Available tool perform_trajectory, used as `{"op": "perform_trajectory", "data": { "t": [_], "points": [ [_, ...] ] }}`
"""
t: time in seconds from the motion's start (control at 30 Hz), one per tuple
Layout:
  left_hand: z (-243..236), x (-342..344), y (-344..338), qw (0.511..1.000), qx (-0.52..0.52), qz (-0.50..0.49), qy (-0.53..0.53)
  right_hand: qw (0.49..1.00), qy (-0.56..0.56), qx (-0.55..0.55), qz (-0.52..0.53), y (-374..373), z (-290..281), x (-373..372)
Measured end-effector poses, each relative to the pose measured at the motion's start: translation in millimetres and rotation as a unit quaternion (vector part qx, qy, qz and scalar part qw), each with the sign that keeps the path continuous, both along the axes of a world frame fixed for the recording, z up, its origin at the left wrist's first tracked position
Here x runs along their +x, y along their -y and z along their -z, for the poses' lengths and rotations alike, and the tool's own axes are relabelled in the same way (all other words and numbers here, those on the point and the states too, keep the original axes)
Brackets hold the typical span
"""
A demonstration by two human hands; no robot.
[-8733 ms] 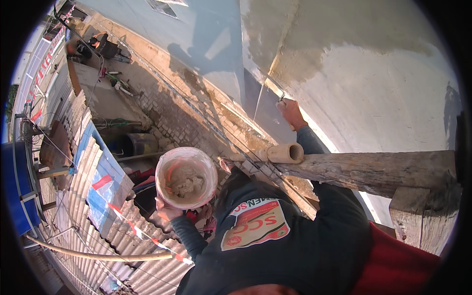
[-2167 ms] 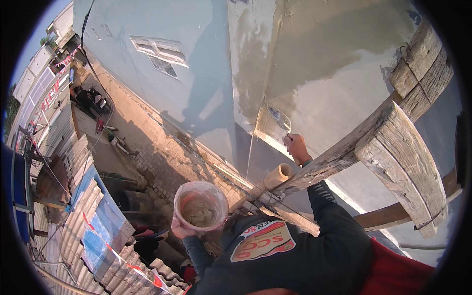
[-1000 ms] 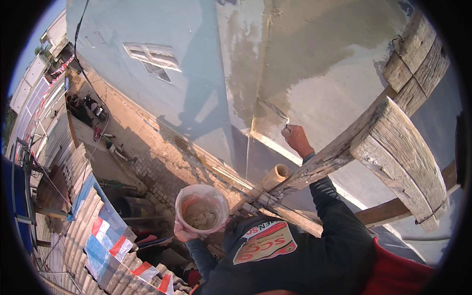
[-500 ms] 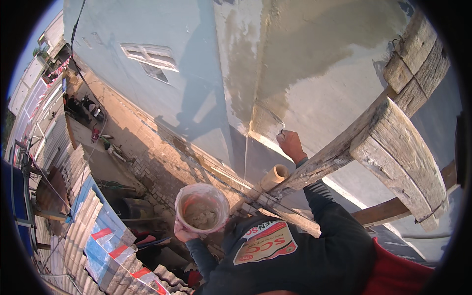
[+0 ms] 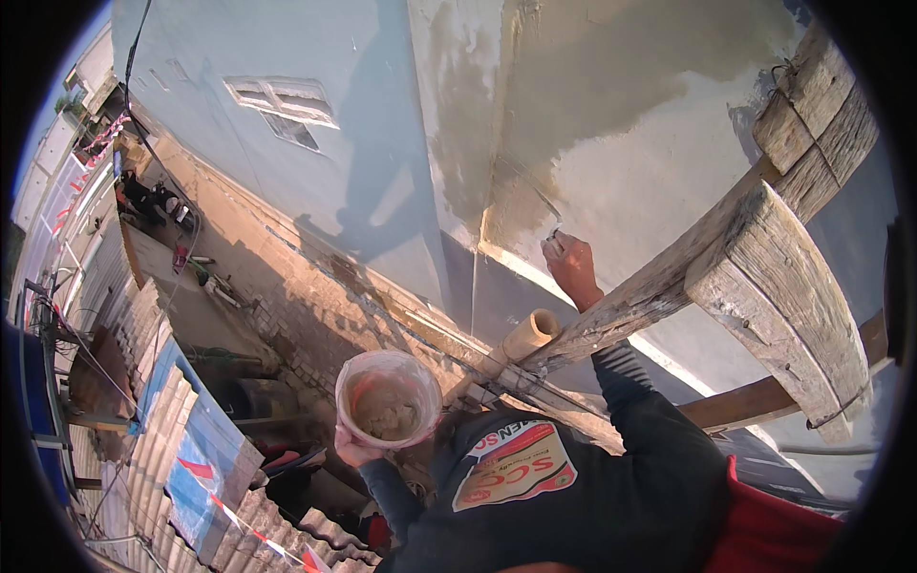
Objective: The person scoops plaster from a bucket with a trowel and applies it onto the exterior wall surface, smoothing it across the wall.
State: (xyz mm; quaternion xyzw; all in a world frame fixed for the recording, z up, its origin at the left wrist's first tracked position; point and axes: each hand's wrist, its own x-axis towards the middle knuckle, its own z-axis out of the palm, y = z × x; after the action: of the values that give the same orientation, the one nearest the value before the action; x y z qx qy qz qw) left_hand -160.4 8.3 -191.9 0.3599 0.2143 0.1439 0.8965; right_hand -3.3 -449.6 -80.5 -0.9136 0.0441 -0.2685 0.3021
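My left hand (image 5: 355,447) grips the side of a whitish, smeared bucket (image 5: 347,382) at waist height. Wet grey-beige plaster (image 5: 385,413) lies inside it. My right hand (image 5: 571,265) is raised to the wall and closed round the handle of what looks like a thin-bladed trowel (image 5: 538,197). Its blade shows almost edge-on against the wall, so its full shape is hard to make out. Damp, darker plaster (image 5: 611,105) covers the upper part of the pale wall (image 5: 635,196), above and beside my right hand.
Rough wooden beams (image 5: 659,267) cross at my right, with a wide plank (image 5: 783,306) fixed over them. A bamboo pole end (image 5: 544,323) juts up below my right hand. Far below runs a paved alley (image 5: 287,325); corrugated roofing (image 5: 158,420) and striped tape lie at left.
My right hand has shifted slightly down and right with the tool, its wrist turning. The bucket in my left hand has moved a little to the left and up.
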Motion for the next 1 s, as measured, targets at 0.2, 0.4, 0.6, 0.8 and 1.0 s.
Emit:
{"op": "perform_trajectory", "data": {
  "t": [0.2, 0.4, 0.6, 0.8, 1.0],
  "points": [
    [2.0, 2.1, -4.3, 1.000, 0.007, 0.011, -0.005, 0.995, -0.081, -0.038, 0.044, 3.5, 32.0, 1.8],
    [0.2, -11.1, -5.6, 0.998, 0.008, -0.037, -0.046, 0.996, 0.044, 0.019, 0.072, -11.3, -12.5, -11.7],
    [-8.8, -7.5, 2.9, 0.995, 0.022, -0.059, -0.079, 0.985, -0.169, -0.035, 0.025, 1.9, 61.9, -12.9],
    [-4.7, -17.5, -6.9, 0.999, -0.008, -0.022, -0.022, 0.950, -0.302, -0.078, 0.035, -10.5, 140.9, 11.8],
    [-14.4, -19.8, -6.3, 0.996, 0.037, -0.053, -0.062, 0.933, -0.352, -0.064, 0.038, -5.9, 195.3, 49.5]
  ]
}}
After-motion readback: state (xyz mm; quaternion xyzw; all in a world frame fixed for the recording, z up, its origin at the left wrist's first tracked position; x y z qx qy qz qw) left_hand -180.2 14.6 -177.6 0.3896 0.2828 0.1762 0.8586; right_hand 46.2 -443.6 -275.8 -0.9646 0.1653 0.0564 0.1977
